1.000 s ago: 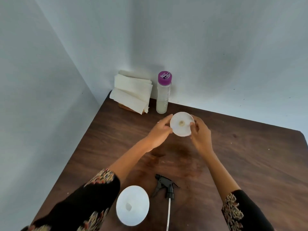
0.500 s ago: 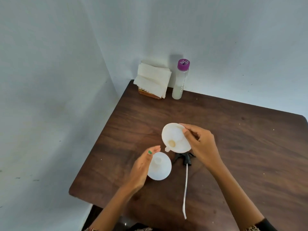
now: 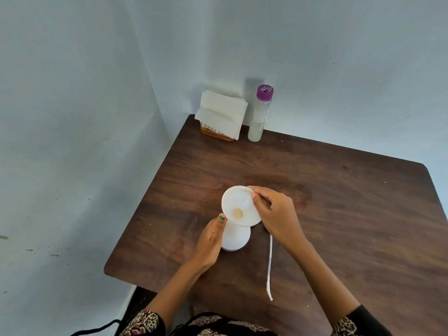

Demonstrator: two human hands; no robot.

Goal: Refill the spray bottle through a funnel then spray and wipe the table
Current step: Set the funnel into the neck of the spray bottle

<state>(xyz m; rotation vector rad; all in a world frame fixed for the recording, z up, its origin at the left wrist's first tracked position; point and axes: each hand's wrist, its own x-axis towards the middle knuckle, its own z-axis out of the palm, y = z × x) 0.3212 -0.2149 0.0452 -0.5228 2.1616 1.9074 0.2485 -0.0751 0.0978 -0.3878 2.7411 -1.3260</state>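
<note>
A white funnel [image 3: 238, 204] sits over the mouth of the white spray bottle [image 3: 236, 237], which stands on the brown table [image 3: 339, 202]. My right hand [image 3: 274, 212] pinches the funnel's far rim. My left hand [image 3: 211, 241] wraps the bottle's left side, thumb up by the funnel. The sprayer head lies behind my right hand, mostly hidden; its white dip tube [image 3: 269, 267] trails toward me. A clear refill bottle with a purple cap [image 3: 260, 115] stands at the back corner.
A stack of white paper napkins [image 3: 221, 115] in an orange holder stands left of the refill bottle against the wall. Walls close in the table's left and far sides. A black cable [image 3: 97, 328] lies on the floor at bottom left.
The funnel went from being held in both hands at the far side to sitting on the spray bottle. My left hand closed on the bottle. The camera view pulled back.
</note>
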